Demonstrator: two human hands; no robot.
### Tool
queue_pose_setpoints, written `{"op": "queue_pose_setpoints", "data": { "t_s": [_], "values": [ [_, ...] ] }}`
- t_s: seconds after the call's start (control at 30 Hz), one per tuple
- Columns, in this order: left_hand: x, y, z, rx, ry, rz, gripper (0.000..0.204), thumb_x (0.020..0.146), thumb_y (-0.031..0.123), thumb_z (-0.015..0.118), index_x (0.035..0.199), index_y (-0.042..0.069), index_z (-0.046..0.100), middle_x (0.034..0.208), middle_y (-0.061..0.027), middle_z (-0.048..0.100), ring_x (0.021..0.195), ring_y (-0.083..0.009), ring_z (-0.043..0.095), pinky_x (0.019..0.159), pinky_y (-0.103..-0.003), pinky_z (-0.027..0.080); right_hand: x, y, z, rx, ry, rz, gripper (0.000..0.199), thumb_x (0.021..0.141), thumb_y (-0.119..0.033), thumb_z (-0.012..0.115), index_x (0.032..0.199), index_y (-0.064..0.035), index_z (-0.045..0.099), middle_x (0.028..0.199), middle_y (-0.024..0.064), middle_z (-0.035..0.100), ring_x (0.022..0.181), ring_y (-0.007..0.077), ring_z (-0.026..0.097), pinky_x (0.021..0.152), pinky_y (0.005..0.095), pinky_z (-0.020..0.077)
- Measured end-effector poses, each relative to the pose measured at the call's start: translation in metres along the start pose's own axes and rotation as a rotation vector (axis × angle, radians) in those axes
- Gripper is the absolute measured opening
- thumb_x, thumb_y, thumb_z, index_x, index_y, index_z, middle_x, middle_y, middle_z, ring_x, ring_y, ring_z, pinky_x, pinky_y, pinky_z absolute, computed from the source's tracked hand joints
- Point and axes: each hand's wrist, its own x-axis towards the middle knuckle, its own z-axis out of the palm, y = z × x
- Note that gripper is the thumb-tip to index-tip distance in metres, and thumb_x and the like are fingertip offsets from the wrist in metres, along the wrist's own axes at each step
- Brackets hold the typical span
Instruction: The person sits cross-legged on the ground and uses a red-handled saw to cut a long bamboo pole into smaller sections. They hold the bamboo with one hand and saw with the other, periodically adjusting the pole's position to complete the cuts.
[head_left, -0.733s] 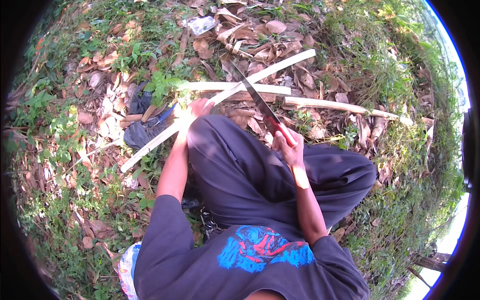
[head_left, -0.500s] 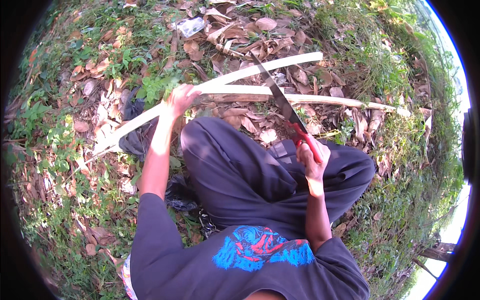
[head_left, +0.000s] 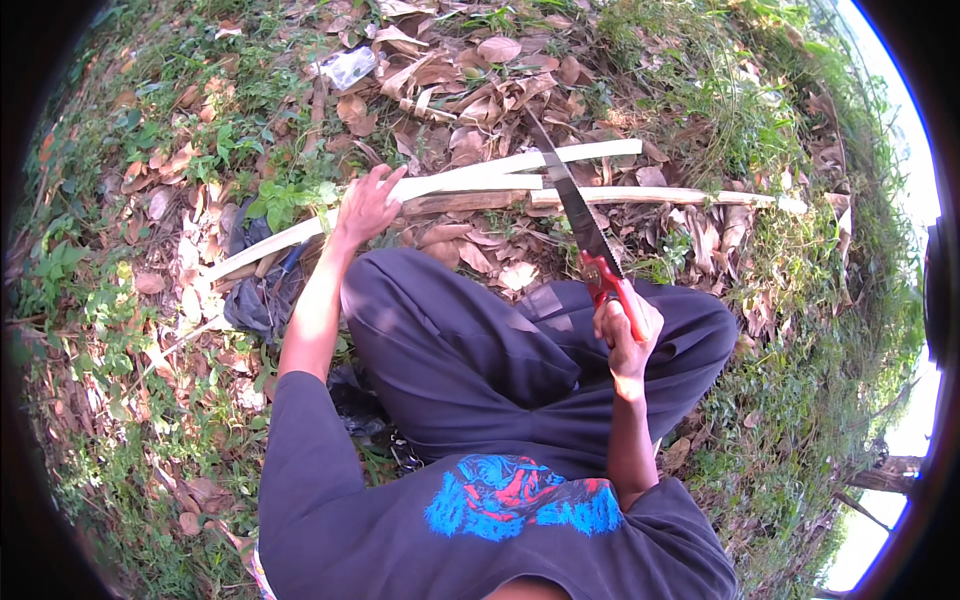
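My right hand (head_left: pixel 628 325) is closed round the red handle of a handsaw (head_left: pixel 585 222), its dark toothed blade pointing up and away, crossing over pale wood strips. A long pale wood strip (head_left: pixel 590 151) slants from the lower left to the upper right, above a second pale strip (head_left: pixel 505 183). My left hand (head_left: pixel 368 205) lies over the long strip with its fingers stretched and apart, touching it. Another pale strip (head_left: pixel 680 196) extends to the right, beside a brown piece of wood (head_left: pixel 465 202). Whether the blade touches any strip I cannot tell.
My crossed legs (head_left: pixel 460 330) in dark trousers are just below the wood. Black plastic (head_left: pixel 255 308) lies by my left forearm, with a blue-handled tool (head_left: pixel 292 257) near it. Dry leaves and green plants cover the ground; a clear plastic scrap (head_left: pixel 348 67) lies at the far side.
The long strip's right end has come down toward the other strips. My left hand has loosened from its grip, its fingers now spread. My right hand still holds the saw in much the same place.
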Motion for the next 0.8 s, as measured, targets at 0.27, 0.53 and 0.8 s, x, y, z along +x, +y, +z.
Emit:
{"op": "queue_pose_setpoints", "data": {
  "t_s": [0.27,0.53,0.8],
  "values": [
    [0.009,-0.003,0.007,-0.083,-0.054,-0.175,0.039,0.096,0.045,0.055,0.109,0.011,0.070,0.090,-0.0107,0.062,0.091,-0.0312,0.060,0.083,-0.046,0.045,0.001,0.013,0.037,-0.032,-0.053,0.197,0.016,0.093,-0.010,0.062,0.082,0.0029,0.061,0.059,-0.0017,0.052,0.053,0.0049,0.045,0.050,0.0230,0.0363],
    [0.008,-0.005,0.014,-0.051,-0.026,-0.189,0.038,0.097,0.046,0.054,0.103,0.012,0.070,0.090,-0.0095,0.060,0.091,-0.0297,0.059,0.081,-0.047,0.046,0.002,0.027,0.079,-0.197,-0.013,0.147,0.024,0.093,-0.010,0.062,0.073,0.0020,0.055,0.053,0.0061,0.047,0.048,0.0110,0.043,0.049,0.0301,0.0381],
    [0.004,-0.003,0.016,0.005,-0.010,-0.188,0.039,0.097,0.048,0.053,0.099,0.013,0.069,0.090,-0.0104,0.058,0.091,-0.0317,0.059,0.081,-0.048,0.046,0.011,0.036,0.067,0.035,-0.180,0.314,0.017,0.092,-0.005,0.058,0.079,0.0024,0.063,0.068,0.0036,0.066,0.059,0.0079,0.057,0.055,0.0252,0.0462]
  ]
}}
